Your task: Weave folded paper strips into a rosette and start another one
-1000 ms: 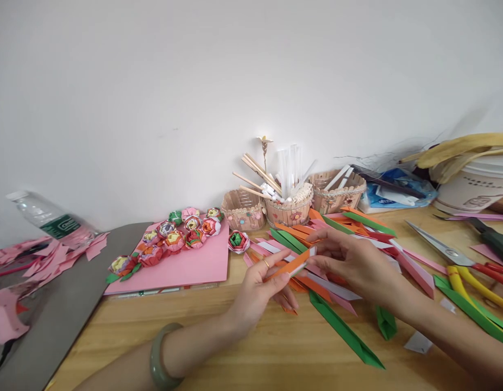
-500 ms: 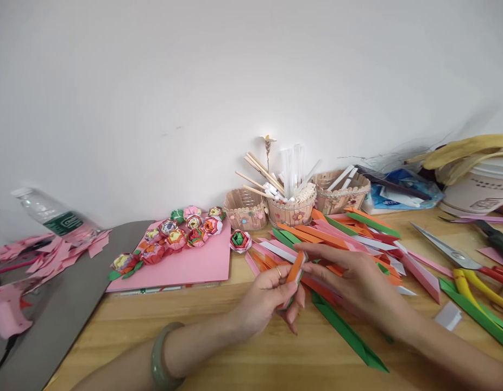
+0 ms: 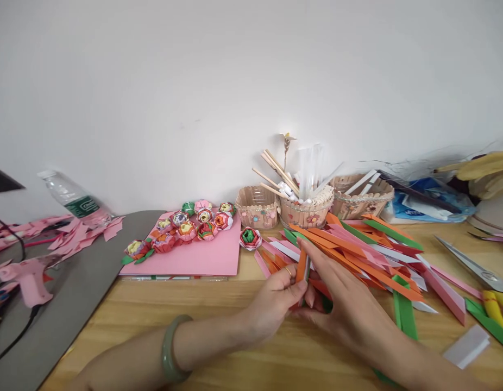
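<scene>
Between the thumb and fingers of my left hand [image 3: 276, 298], a small bundle of folded paper strips [image 3: 302, 265] stands upright, orange on the outside with white and green edges. My right hand [image 3: 337, 293] closes around the same bundle from the right, its index fingertip at the top and its thumb low down; part of the bundle is hidden by the fingers. Beyond my right hand lies a heap of folded strips [image 3: 341, 244] in orange, pink, white and green. A green strip [image 3: 405, 312] shows beside my right wrist.
Folded paper flowers [image 3: 186, 231] rest on pink paper [image 3: 211, 263]; another flower [image 3: 250, 238] sits beside it. Decorated baskets [image 3: 257, 209] line the wall, one holding sticks. Scissors [image 3: 471, 263] lie right. At left are a bottle [image 3: 72, 198] and a pink glue gun [image 3: 29, 279].
The view has shifted left, so things appear farther right. My right hand has come down closer around the bundle. The green strip near it now lies at a different angle.
</scene>
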The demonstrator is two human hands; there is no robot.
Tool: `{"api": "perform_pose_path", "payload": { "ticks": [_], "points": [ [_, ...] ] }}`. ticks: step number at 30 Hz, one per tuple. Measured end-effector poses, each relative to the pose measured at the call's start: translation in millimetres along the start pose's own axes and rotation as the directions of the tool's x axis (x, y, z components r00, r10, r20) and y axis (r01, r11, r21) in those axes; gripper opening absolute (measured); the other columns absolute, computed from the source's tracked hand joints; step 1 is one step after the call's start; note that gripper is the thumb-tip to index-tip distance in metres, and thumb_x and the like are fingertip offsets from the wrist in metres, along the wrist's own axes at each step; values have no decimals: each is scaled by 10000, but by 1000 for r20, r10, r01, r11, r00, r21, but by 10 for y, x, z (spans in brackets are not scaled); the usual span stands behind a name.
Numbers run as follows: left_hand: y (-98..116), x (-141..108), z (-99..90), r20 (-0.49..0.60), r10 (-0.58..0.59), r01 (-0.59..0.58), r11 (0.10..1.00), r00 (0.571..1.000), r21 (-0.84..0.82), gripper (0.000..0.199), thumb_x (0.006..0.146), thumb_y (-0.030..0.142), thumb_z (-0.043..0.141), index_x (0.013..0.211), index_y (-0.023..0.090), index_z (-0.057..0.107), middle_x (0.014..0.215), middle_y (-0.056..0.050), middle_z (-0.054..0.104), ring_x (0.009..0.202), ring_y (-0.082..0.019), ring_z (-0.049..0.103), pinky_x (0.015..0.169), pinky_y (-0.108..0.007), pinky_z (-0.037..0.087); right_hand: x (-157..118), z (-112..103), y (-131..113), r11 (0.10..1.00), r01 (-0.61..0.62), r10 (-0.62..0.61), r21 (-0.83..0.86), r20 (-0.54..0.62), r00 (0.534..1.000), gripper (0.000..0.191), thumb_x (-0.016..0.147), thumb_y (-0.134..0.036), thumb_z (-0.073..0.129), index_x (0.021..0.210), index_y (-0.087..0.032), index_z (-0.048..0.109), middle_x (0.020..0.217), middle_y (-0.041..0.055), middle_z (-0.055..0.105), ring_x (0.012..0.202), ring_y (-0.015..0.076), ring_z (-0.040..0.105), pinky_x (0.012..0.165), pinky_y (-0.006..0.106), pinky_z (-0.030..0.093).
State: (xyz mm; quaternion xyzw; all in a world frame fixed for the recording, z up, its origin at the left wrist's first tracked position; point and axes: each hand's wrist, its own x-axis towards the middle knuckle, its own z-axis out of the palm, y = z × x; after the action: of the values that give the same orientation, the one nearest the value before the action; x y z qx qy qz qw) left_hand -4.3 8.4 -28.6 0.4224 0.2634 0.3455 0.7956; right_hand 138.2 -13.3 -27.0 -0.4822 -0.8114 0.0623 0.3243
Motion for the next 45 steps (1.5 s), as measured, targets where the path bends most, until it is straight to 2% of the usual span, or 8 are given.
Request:
{"api": "perform_pose_path", "payload": {
  "ticks": [4,10,16,21,25,28,39,45],
  "points": [
    [13,-21,52,-33,-24,20,994,999,-103,291,681,387,669,680,144,508,646,6,495,649,-120,493,660,-265,367,-4,25,5,999,5,-3,37,-37,999,960,682,-161,673,1417,-273,66,1188,109,566,1054,251,568,791,348,527],
    [40,-34,137,-110,-5,-8,992,994,-123,315,655,408,676,721,155,501,591,38,450,566,-94,426,567,-240,335,-59,7,-36,981,181,-180,69,-19,984,681,829,-140,503,1402,-282,165,1381,83,396,1230,215,408,980,385,396],
    [96,-76,123,-101,-30,54,967,994,251,323,698,467,606,774,171,501,560,68,374,499,-82,310,508,-237,242,35,-286,-52,968,-135,165,214,-133,977,503,846,-390,483,1310,-231,366,1103,86,594,974,228,575,800,353,492],
    [192,-177,118,-23,-21,30,855,999,517,207,776,359,525,839,162,525,712,24,426,653,-115,366,615,-255,272,142,-430,-35,790,-399,272,465,317,909,310,856,-433,437,882,-191,630,705,19,623,638,156,571,573,247,460],
    [218,-279,41,-25,-55,60,811,998,582,282,830,423,386,776,162,480,624,47,373,566,-100,311,558,-243,257,154,-434,-25,572,-534,222,622,510,831,276,812,-419,500,888,-176,608,663,3,606,585,122,549,571,221,451],
    [198,-370,-5,-34,-46,57,790,998,610,223,796,384,452,705,180,439,608,53,394,562,-96,336,555,-233,267,107,-394,-74,525,-579,189,624,577,794,256,790,-412,531,865,-175,588,654,-4,596,576,117,548,572,221,450],
    [155,-682,-263,-242,-111,218,850,964,480,222,666,357,622,701,160,527,581,29,578,450,-76,390,464,-217,292,-109,-126,-213,703,-510,131,495,615,777,262,820,-383,491,729,-164,602,613,-9,548,571,125,502,533,224,388],
    [152,-720,-305,-321,-101,204,931,942,304,312,599,394,694,700,123,577,602,2,578,504,-66,458,537,-210,368,-202,-67,-406,556,-651,191,517,682,706,159,772,-323,548,721,-173,548,618,-24,583,528,101,517,519,201,397]
  ]
}}
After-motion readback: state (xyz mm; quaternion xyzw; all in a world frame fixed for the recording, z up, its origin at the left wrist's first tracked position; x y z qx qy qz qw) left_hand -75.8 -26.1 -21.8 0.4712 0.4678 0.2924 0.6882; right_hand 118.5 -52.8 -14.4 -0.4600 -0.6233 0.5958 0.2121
